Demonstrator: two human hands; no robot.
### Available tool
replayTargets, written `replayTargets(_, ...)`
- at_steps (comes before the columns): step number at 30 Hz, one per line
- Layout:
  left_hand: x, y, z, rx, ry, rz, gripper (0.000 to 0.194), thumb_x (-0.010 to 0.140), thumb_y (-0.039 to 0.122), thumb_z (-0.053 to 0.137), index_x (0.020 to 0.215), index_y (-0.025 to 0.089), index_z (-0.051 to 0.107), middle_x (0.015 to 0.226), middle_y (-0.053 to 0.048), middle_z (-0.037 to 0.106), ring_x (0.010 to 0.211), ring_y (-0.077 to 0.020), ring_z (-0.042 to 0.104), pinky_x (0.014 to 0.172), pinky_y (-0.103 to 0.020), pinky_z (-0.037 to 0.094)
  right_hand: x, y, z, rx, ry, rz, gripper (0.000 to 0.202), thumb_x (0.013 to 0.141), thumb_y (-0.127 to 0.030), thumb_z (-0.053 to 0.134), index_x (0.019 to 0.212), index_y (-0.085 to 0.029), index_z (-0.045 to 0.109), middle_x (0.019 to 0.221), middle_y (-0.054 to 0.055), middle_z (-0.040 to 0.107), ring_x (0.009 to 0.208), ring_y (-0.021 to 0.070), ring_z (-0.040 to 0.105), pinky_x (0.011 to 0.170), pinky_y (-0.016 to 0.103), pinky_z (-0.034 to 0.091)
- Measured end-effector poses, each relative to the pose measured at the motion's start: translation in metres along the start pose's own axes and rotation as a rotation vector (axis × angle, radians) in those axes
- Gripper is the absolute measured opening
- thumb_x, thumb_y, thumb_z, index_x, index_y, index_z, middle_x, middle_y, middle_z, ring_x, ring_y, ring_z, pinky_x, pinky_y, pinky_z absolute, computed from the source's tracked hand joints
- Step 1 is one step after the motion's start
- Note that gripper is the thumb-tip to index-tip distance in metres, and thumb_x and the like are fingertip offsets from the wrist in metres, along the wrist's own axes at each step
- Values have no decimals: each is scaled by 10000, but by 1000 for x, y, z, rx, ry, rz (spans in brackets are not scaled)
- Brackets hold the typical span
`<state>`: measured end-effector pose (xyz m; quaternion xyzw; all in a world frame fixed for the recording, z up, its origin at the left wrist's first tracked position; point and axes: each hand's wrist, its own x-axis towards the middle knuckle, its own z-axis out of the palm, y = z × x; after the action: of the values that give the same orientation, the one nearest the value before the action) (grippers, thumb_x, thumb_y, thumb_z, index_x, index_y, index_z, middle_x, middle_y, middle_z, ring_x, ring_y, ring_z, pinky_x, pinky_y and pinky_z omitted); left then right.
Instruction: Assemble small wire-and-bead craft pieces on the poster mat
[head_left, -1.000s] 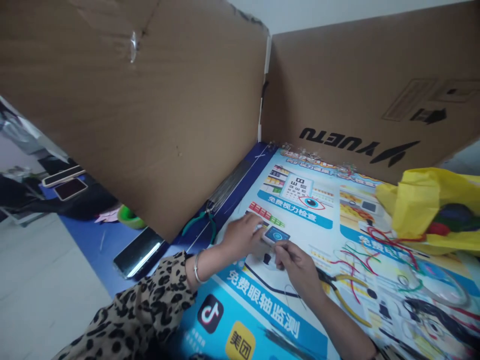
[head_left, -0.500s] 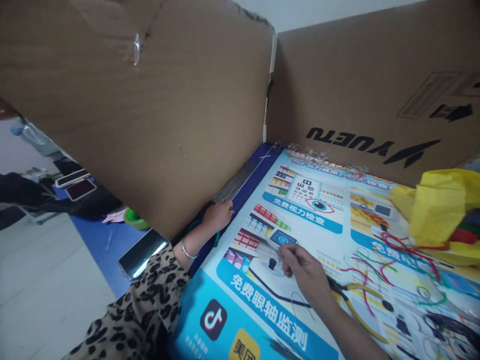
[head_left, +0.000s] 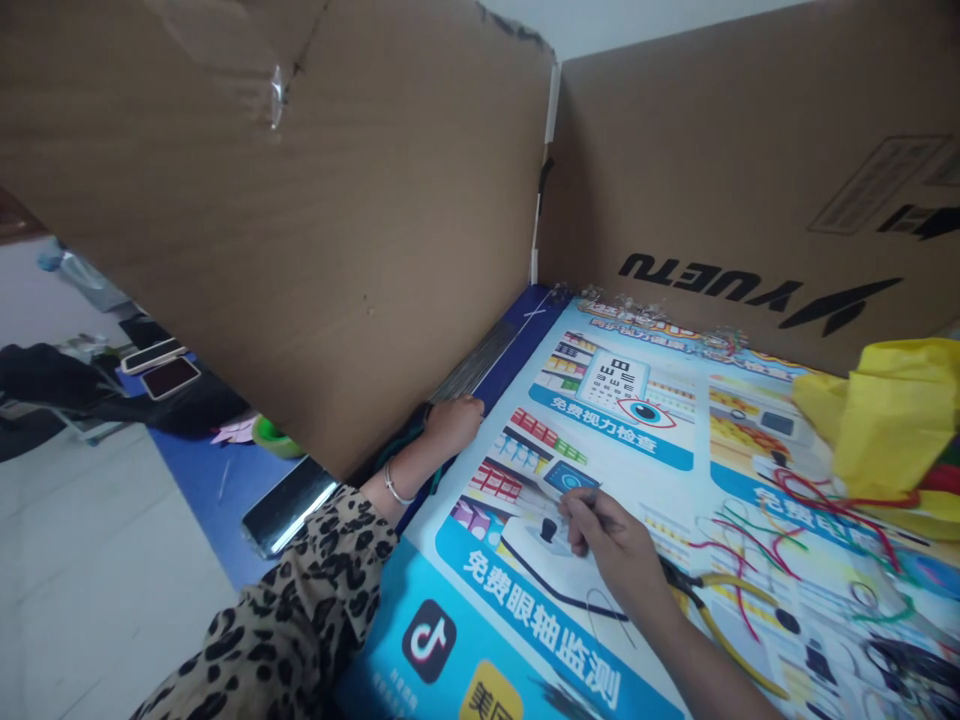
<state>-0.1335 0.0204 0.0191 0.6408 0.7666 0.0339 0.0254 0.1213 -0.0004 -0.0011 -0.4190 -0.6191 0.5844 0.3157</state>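
Note:
My left hand [head_left: 452,427], with a bangle at the wrist, is closed beside the left cardboard wall. It is at the near end of a bundle of thin grey wires [head_left: 480,362] lying along that wall. Whatever its fingers grip is hidden. Over the printed poster [head_left: 525,360], my right hand [head_left: 606,528] is closed in a pinch; anything in it is too thin to make out. A thin bent wire [head_left: 606,605] lies just below this hand. Pliers with yellow handles [head_left: 712,610] rest partly behind the right forearm.
Cardboard walls [head_left: 420,220] stand at the left and back [head_left: 712,170]. Red and green cords [head_left: 750,545] and a yellow bag [head_left: 896,415] are at the right. Small wire pieces [head_left: 622,303] line the back edge. Phones [head_left: 289,505] and a green tape roll [head_left: 274,440] lie outside the left wall.
My left hand has shifted slightly to the right, away from the cardboard wall. The right hand keeps its pinch in nearly the same place. The view has moved a little.

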Motion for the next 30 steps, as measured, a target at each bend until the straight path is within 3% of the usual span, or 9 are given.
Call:
replayTargets(5, 2, 5, 7, 42, 6, -25, 245, 865, 145, 352, 995, 98, 555, 992, -156, 611, 917, -240, 604, 747, -340, 461, 0, 0, 0, -3, 1, -12, 320, 813, -484, 515, 819, -170, 578, 597, 2, 550, 519, 116, 502, 507, 243, 436)
replayTargets(13, 3, -14, -3, 24, 12, -36, 237, 896, 216, 340, 987, 124, 538, 986, -127, 624, 904, -208, 612, 729, -297, 461, 2, 0, 1, 9, 9, -5, 337, 795, -501, 529, 816, -169, 582, 593, 6, 553, 517, 123, 509, 496, 245, 442)
replayTargets(19, -1, -9, -5, 18, -29, 43, 193, 869, 300, 435, 919, 175, 574, 1000, -83, 619, 889, -194, 613, 729, -289, 462, 1, -2, 1, -11, 16, 2, 344, 790, -512, 529, 814, -173, 583, 569, 2, 541, 505, 123, 501, 490, 249, 447)
replayTargets(24, -1, -4, -2, 60, -38, 32, 221, 876, 215, 392, 974, 152, 579, 1016, -127, 606, 905, -221, 610, 763, -334, 463, 1, -3, 1, -13, 21, -3, 354, 782, -521, 533, 781, -171, 583, 569, 7, 542, 502, 119, 504, 482, 242, 457)
replayTargets(30, 3, -12, -3, 115, -23, -18, 283, 853, 102, 339, 1022, 95, 565, 1006, -169, 605, 915, -245, 614, 762, -346, 469, 2, 1, 1, 5, 3, -12, 336, 795, -505, 527, 826, -174, 577, 625, 14, 558, 536, 123, 519, 495, 239, 456)
